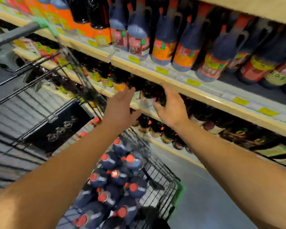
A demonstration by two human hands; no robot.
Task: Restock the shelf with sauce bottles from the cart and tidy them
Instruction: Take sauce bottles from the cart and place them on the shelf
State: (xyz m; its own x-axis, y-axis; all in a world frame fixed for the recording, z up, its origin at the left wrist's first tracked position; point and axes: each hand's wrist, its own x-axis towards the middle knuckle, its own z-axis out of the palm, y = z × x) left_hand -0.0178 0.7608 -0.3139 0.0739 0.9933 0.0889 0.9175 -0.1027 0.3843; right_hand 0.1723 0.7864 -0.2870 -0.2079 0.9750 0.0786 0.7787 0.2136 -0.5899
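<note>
Both my arms reach up to the middle shelf [205,95]. My left hand [122,103] and my right hand [170,104] flank dark sauce bottles [149,91] standing at the shelf's front edge. The fingers of both hands look fairly straight against the bottles, but motion blur hides the exact contact. Below my arms, the black wire cart [163,176] holds several dark bottles with red caps [117,176]. The shelf above carries larger dark bottles with orange and red labels [165,47].
A second wire cart section with a dark box [56,128] stands at the left, its handle bar [15,33] at upper left. The lower shelf holds more dark bottles [165,134]. Grey floor [213,195] lies right of the cart.
</note>
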